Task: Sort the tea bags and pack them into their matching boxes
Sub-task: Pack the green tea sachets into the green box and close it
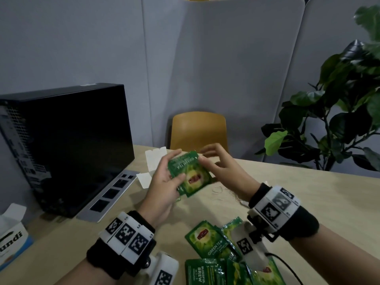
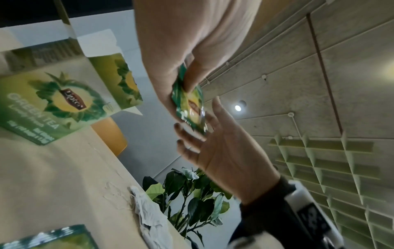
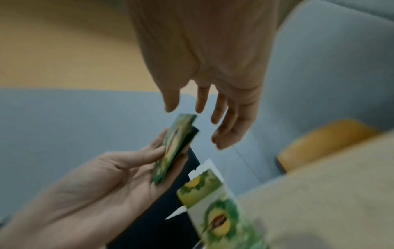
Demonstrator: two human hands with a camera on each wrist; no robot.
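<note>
My left hand (image 1: 174, 167) holds a small stack of green tea sachets (image 1: 190, 174) upright above the table, thumb on the front and fingers behind. The left wrist view shows the same pinch on the stack (image 2: 189, 107). My right hand (image 1: 205, 157) hovers at the stack's right edge with relaxed, straight fingers. In the right wrist view those fingers (image 3: 219, 107) stand slightly apart from the sachets (image 3: 175, 146). An open green tea box (image 2: 53, 104) stands behind my hands; the head view shows only its white flaps (image 1: 156, 159). More green sachets (image 1: 213, 245) lie heaped near the front edge.
A black computer case (image 1: 67, 145) stands at the left, with a tissue box (image 1: 12, 239) in front of it. A yellow chair (image 1: 199, 130) is behind the table and a leafy plant (image 1: 339, 120) at the right. Loose white strings (image 1: 220, 191) lie under my right wrist.
</note>
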